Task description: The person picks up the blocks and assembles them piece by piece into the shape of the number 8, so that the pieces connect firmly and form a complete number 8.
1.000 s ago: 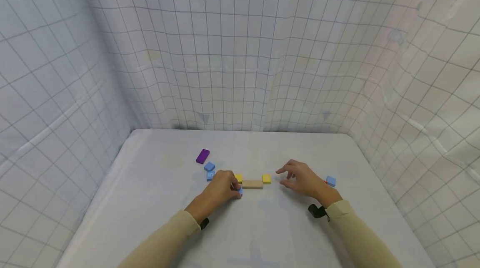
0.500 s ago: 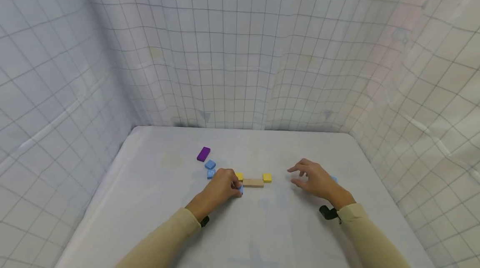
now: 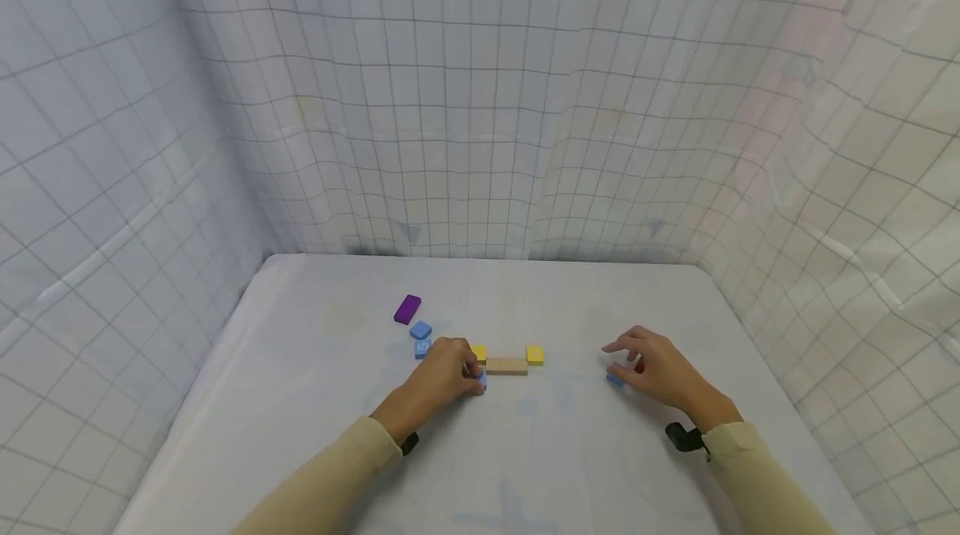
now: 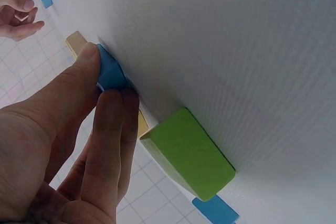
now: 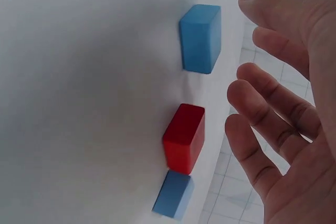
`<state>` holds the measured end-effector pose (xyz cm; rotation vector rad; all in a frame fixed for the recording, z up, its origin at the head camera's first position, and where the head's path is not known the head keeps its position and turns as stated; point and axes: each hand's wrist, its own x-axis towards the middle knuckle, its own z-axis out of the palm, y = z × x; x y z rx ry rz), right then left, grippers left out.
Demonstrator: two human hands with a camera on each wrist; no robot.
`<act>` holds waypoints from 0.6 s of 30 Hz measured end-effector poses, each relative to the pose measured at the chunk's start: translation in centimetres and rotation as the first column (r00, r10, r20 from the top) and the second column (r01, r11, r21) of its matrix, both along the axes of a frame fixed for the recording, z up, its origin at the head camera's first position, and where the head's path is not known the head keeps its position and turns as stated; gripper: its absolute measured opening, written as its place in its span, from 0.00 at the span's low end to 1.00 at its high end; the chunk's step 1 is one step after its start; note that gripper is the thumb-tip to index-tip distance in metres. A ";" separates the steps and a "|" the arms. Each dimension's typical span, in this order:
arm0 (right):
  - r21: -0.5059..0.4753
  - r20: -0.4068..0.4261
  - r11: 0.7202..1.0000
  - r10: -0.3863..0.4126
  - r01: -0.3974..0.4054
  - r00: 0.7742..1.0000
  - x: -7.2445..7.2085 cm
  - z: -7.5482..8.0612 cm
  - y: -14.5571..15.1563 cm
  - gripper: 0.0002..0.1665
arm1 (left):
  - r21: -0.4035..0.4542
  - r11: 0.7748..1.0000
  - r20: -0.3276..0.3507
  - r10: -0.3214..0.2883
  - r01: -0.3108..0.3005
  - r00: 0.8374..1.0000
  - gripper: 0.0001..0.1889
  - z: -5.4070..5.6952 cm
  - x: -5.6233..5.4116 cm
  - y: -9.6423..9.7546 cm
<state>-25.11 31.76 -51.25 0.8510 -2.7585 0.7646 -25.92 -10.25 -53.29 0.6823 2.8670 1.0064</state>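
Note:
My left hand (image 3: 442, 375) pinches a small blue block (image 4: 111, 69) between thumb and fingertips, low over the white table. That block is beside the left end of a plain wooden block (image 3: 507, 367). Yellow blocks stand at both ends of the wooden one: a right one (image 3: 535, 355) and a left one (image 3: 477, 352) partly behind my hand. Close to my left fingers lies a green block (image 4: 189, 156). My right hand (image 3: 663, 370) holds nothing, its fingers apart, beside a blue block (image 5: 200, 38) and a red block (image 5: 184, 137). A lighter blue block (image 5: 173, 195) lies past the red one.
Behind my left hand lie a purple block (image 3: 407, 309), a blue block (image 3: 421, 330) and a blue block marked with a white figure (image 3: 423, 348). White gridded curtains (image 3: 480, 143) enclose the table (image 3: 315, 402) at the back and sides.
My right hand has moved away from the yellow block, to the right and a little nearer, over the blue and red blocks. My left hand keeps its pinch in about the same place.

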 end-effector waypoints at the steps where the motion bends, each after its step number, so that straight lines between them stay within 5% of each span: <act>1: -0.007 0.001 1.000 0.005 -0.004 1.000 0.1 -0.1 0.2 0.17 | -0.002 1.000 -0.002 0.003 -0.003 1.000 0.11 0.0 0.1 0.0; 2: -0.015 0.003 1.000 0.009 -0.009 1.000 0.1 -0.3 0.3 0.17 | -0.001 1.000 -0.004 0.006 -0.006 1.000 0.11 0.0 0.1 0.0; 4: -0.028 0.000 0.999 0.020 -0.020 1.000 0.2 -0.6 0.6 0.17 | -0.001 0.999 0.054 0.036 -0.036 0.998 0.10 2.0 1.1 0.5; 14: -0.070 -0.052 0.995 0.067 -0.070 0.996 0.4 -2.3 1.3 0.14 | -0.010 0.999 0.021 0.036 -0.036 0.999 0.12 -2.6 -1.4 0.1; 18: -0.079 -0.099 0.993 0.077 -0.085 0.992 0.5 -2.4 1.1 0.14 | 0.006 1.000 0.040 0.027 -0.028 0.999 0.11 -0.5 -0.4 0.3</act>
